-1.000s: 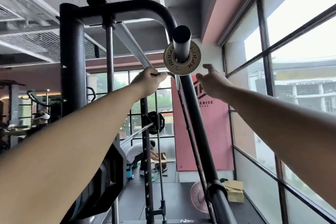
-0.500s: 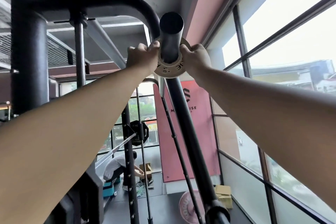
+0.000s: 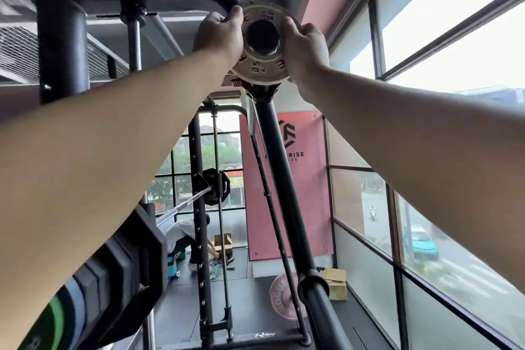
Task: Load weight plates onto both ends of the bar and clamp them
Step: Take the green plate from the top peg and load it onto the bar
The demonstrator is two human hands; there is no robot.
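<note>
A small pale round weight plate (image 3: pixel 257 65) marked 0.5 sits at the upper tip of a black bar (image 3: pixel 287 196) that stands steeply upright before me. The bar's dark end (image 3: pixel 261 36) shows through the plate's hole. My left hand (image 3: pixel 220 35) grips the plate's left rim. My right hand (image 3: pixel 305 47) grips its right rim. Just below the plate a dark reddish collar (image 3: pixel 262 92) wraps the bar. Lower down the bar carries a black ring (image 3: pixel 312 283).
A black rack frame (image 3: pixel 62 45) rises at left with stacked dark plates (image 3: pixel 113 278) by my left forearm. Another loaded barbell (image 3: pixel 216 186) rests on the rack behind. A pink plate (image 3: pixel 281 297) and cardboard boxes (image 3: pixel 336 283) lie on the floor. A person (image 3: pixel 181 233) crouches beyond. Windows line the right.
Both hands closed on the small plate's rim and drew it up to the bar's tip. My view tilted, so the plate's face and the bar end now point toward me.
</note>
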